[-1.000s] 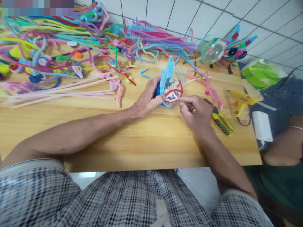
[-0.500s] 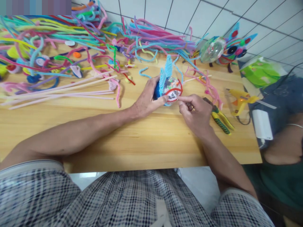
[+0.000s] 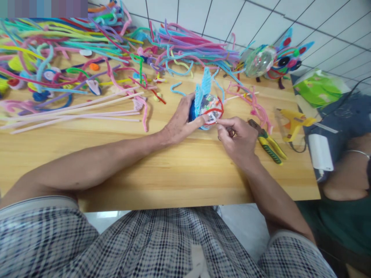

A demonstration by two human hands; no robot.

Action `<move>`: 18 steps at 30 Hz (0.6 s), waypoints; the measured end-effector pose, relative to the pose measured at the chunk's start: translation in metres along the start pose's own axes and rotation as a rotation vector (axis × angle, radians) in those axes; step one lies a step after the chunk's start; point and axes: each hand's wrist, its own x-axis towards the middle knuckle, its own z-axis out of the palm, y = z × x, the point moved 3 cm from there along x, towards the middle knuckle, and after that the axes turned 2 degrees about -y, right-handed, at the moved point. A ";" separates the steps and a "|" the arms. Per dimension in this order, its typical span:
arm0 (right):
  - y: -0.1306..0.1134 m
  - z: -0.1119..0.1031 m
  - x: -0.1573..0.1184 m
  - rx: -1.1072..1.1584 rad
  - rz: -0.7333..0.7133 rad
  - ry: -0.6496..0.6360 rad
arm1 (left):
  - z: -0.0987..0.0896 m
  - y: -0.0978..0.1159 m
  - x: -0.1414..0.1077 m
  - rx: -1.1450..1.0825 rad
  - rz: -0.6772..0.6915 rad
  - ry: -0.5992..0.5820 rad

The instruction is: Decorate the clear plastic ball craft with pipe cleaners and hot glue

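**Clear figure point(image 3: 215, 101) held left of pliers point(image 3: 269, 144)**

Its long axis is set crosswise, clear end toward the pliers, blue ears point(image 3: 206, 82) pointed away from the wearer. It is gripped by the left hand point(image 3: 182, 120); the right hand's point(image 3: 240, 137) grip, at the clear end, cannot be judged.

My feed: tabletop point(image 3: 174, 173) in front. Ball craft point(image 3: 216, 101) mid-tabletop, between left fingers point(image 3: 199, 122) and right fingers point(image 3: 228, 122). Pipe-cleaner pile point(image 3: 95, 38) back left, sticks point(image 3: 116, 114) before it. Pipe-cleaner bundle point(image 3: 197, 44) behind ball craft, near wall point(image 3: 223, 15). Pliers point(image 3: 269, 146) just right of right fingers, glue gun point(image 3: 295, 122) further right. I get figure point(image 3: 262, 61) back right, packet point(image 3: 320, 90) to its right, power box point(image 3: 321, 152) right of glue gun.
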 end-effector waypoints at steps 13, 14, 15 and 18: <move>-0.003 0.000 -0.005 0.031 -0.047 0.066 | 0.000 -0.002 -0.001 0.020 -0.008 -0.009; -0.002 0.000 -0.004 0.026 -0.044 0.059 | 0.000 -0.002 -0.001 0.020 -0.006 -0.010; -0.001 0.000 -0.003 0.019 -0.040 0.051 | 0.000 -0.002 -0.001 0.019 -0.001 -0.009; 0.001 0.000 -0.001 0.009 -0.046 0.042 | 0.001 -0.004 -0.002 0.015 0.020 -0.006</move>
